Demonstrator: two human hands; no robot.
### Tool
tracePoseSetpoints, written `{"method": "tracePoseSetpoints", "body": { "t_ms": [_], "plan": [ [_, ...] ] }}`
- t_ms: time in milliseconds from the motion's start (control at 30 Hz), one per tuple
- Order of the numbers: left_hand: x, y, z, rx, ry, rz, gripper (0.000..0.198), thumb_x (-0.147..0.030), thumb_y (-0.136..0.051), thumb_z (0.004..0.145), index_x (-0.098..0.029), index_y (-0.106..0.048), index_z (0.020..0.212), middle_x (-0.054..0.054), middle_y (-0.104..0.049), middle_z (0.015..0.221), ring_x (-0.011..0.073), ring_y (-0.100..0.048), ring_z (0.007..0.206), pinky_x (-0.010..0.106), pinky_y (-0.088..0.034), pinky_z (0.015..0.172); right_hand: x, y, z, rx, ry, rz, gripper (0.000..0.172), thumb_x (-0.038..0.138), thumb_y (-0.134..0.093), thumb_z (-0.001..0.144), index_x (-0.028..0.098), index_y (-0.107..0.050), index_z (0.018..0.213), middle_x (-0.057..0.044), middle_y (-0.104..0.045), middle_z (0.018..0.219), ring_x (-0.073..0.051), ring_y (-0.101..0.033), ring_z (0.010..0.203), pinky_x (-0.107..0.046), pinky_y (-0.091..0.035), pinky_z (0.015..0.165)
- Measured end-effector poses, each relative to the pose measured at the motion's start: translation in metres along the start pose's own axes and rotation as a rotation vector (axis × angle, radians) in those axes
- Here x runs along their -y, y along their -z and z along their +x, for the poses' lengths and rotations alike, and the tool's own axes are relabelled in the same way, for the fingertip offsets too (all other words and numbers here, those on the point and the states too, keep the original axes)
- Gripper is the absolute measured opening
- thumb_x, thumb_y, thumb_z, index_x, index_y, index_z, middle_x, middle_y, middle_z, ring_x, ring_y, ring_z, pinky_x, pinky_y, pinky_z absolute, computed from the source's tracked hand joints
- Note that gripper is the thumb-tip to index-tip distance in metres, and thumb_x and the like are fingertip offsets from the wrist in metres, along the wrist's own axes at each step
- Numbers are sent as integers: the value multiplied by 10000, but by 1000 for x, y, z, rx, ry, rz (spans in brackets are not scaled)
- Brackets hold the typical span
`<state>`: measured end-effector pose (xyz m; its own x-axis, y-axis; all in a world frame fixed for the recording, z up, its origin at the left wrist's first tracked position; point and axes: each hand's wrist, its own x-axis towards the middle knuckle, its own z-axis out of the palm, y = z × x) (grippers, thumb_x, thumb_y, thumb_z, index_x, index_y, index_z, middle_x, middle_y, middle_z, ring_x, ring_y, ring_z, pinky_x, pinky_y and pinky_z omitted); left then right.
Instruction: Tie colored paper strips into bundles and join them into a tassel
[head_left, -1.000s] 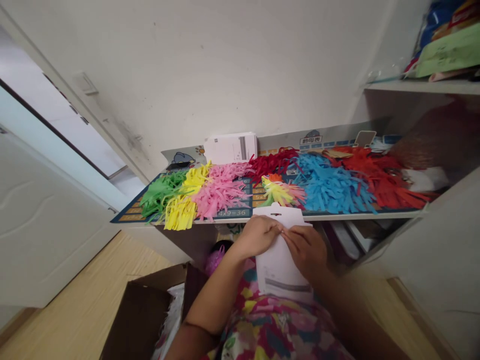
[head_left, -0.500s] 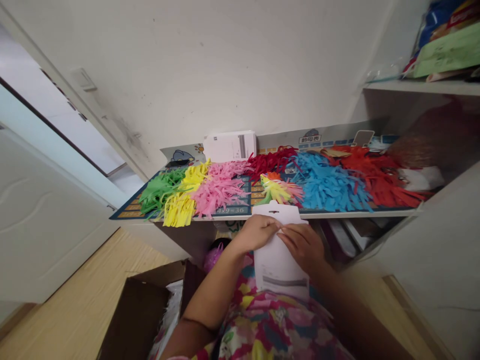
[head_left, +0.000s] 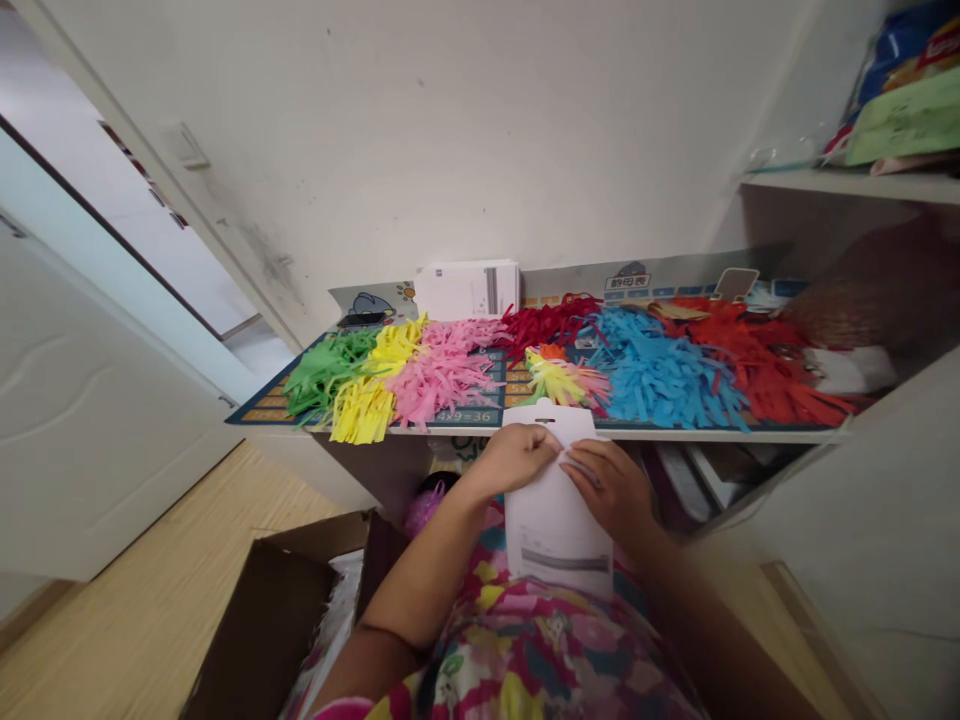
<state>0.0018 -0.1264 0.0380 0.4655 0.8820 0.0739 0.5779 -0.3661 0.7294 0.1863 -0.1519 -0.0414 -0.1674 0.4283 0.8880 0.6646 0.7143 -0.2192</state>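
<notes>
White hang cards (head_left: 559, 515) with a slot at the top and a grey printed band near the bottom lean between my lap and the table edge. My left hand (head_left: 523, 458) lies on the card's upper left, thumb and fingers pinched together. Close beside it, my right hand (head_left: 609, 480) presses bent, closed fingertips to the middle of the card. Whatever is between the fingertips is too small to make out. Just beyond the card lies a small bundle of mixed-colour strips (head_left: 559, 380), yellow, orange and pink.
Across the table mat (head_left: 255, 410) lie piles of fringed strips: green (head_left: 326, 370), yellow (head_left: 364, 405), pink (head_left: 442, 380), dark red (head_left: 547, 325), blue (head_left: 664, 375) and red (head_left: 772, 365). A white card stack (head_left: 457, 290) leans on the wall. An open cardboard box (head_left: 259, 620) stands lower left.
The view has shifted slightly. Both hands stay at the same place on the card, and their fingertips are a little further apart.
</notes>
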Motion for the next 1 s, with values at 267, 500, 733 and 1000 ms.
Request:
{"method": "tracePoseSetpoints", "body": {
  "t_ms": [267, 500, 733, 1000],
  "plan": [
    [-1, 0, 0, 27, -9, -29, 301, -280, -487, 917, -151, -746, 835, 10, -754, 837, 155, -652, 782, 214, -426, 682, 10, 6, 8, 18, -44, 56, 95, 232, -597, 938, 238, -683, 896, -46, -710, 888, -186, -690, 832, -337, -586, 751],
    [-2, 0, -11, 6, -151, 11, 296, -281, -494, 954, -165, -739, 838, 29, -770, 866, 154, -675, 784, 224, -433, 745, 12, 70, -14, 50, -311, -27, 115, 319, -621, 919, 256, -687, 850, -28, -719, 871, -185, -689, 775, -311, -557, 693],
    [-12, -7, -2, 40, -136, 90, 274, -308, -534, 959, -180, -748, 845, 21, -775, 857, 155, -675, 784, 226, -423, 716, 36, 32, 4, 158, -146, -192, 241, 402, -582, 952, 196, -687, 886, -52, -733, 812, -197, -674, 752, -312, -503, 704],
    [2, 0, -12, 35, -182, 43, 352, -353, -482, 976, -165, -715, 791, 24, -733, 771, 146, -640, 735, 228, -427, 737, -12, 77, -36, 123, -540, -125, 327, 516, -602, 893, 212, -716, 933, -75, -718, 887, -226, -669, 764, -329, -522, 658]
  ]
}}
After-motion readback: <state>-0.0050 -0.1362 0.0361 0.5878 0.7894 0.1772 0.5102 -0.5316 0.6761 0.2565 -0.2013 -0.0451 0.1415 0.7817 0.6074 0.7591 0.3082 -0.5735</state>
